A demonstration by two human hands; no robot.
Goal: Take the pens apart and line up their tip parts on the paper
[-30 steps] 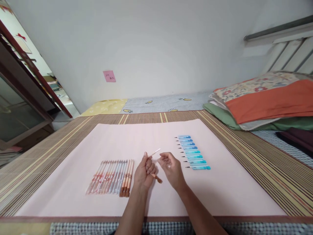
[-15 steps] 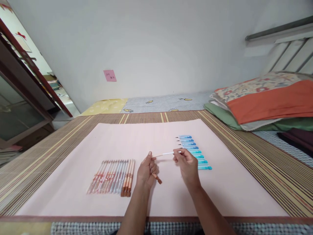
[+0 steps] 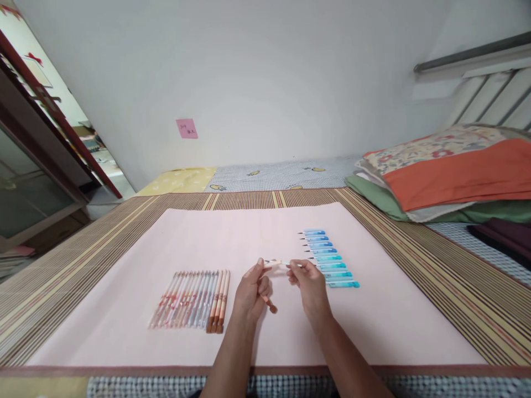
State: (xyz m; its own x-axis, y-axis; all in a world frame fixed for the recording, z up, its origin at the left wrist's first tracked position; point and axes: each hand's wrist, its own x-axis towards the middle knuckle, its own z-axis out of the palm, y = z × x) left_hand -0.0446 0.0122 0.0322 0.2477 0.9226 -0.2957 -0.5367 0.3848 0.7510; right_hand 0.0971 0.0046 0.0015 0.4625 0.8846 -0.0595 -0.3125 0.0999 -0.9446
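Observation:
My left hand (image 3: 252, 286) is closed around a peach pen barrel with a brown end (image 3: 270, 304), which sticks out below the fingers. Between the two hands lies a slim peach-and-white pen piece (image 3: 275, 263), with a dark spot near my left thumb. My right hand (image 3: 309, 281) pinches the white end of this piece, which looks like a refill. The fingers hide how the parts join. To the left lies a tight row of pens (image 3: 186, 298), pale and clear ones plus several peach ones with brown ends. Blue and teal pens (image 3: 327, 257) lie beside my right hand.
A pale pink sheet (image 3: 224, 235) covers the middle of a striped mat (image 3: 112, 232) on the bed. Folded bedding with an orange edge (image 3: 456, 177) is stacked at the right. A pink note (image 3: 186, 128) is stuck on the wall behind.
My right hand has moved left and slightly down, closer to my left hand. Less of the white rod shows between them. The rows of pens lie as before.

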